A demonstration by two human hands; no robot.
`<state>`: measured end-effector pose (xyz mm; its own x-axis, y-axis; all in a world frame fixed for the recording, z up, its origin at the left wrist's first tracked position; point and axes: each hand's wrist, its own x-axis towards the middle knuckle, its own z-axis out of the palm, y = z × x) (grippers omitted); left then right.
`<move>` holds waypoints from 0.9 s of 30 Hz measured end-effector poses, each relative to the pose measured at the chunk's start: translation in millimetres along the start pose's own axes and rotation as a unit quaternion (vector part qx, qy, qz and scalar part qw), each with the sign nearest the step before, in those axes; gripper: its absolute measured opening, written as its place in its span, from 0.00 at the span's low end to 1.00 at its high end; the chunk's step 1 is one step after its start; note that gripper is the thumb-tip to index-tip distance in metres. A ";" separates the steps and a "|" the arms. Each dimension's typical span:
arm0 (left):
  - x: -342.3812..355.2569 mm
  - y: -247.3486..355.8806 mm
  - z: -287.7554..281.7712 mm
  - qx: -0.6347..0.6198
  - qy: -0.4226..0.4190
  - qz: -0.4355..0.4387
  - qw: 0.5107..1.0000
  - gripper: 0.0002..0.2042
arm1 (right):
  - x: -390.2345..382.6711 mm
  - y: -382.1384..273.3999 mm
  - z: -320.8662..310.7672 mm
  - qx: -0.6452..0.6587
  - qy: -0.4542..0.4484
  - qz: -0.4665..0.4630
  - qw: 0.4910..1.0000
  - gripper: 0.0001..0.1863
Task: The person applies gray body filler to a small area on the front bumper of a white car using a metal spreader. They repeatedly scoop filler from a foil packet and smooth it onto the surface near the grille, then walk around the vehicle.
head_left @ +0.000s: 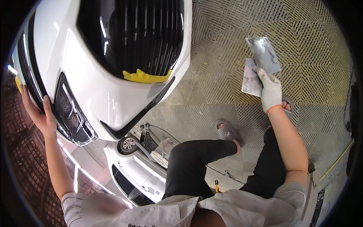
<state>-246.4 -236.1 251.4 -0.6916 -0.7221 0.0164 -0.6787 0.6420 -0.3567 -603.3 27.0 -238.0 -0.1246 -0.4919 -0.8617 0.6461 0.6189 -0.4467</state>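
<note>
Right hand (270, 90), white glove, right of centre: fingers clamped on two flat metal spreader blades (261, 64), overlapped, long axes running up-frame from grip, over grated floor (314, 45).
Left hand (38, 113), bare, left edge: open palm pressed flat on white bumper (94, 87) by dark lamp recess (70, 111); holds nothing.
Yellow tape patch (145, 76) under black grille (132, 34), up-left of blades, between hands.
Open floor between blades and bumper edge; sandalled foot (227, 132) below.
</note>
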 end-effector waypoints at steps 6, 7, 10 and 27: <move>3.7 0.3 -1.9 -0.069 0.018 0.035 0.997 0.32 | -74.2 36.4 13.4 -0.066 0.034 0.019 0.997 0.18; 2.8 0.3 -2.8 -0.058 0.020 0.037 0.997 0.32 | -93.5 42.4 13.9 -0.053 0.040 0.003 0.998 0.19; 2.3 -1.7 -1.9 -0.036 0.033 0.023 0.999 0.33 | -147.2 51.5 16.4 -0.076 0.084 0.025 0.993 0.23; -6.9 -3.0 -14.6 -0.117 0.047 -0.094 0.988 0.34 | -332.9 -118.8 17.9 -0.001 0.067 0.121 0.990 0.20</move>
<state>-243.1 -229.3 266.0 -0.5604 -0.8139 0.1532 -0.8282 0.5489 -0.1133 -625.1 106.3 106.3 -0.0652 -0.2436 -0.9677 0.6678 0.7099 -0.2237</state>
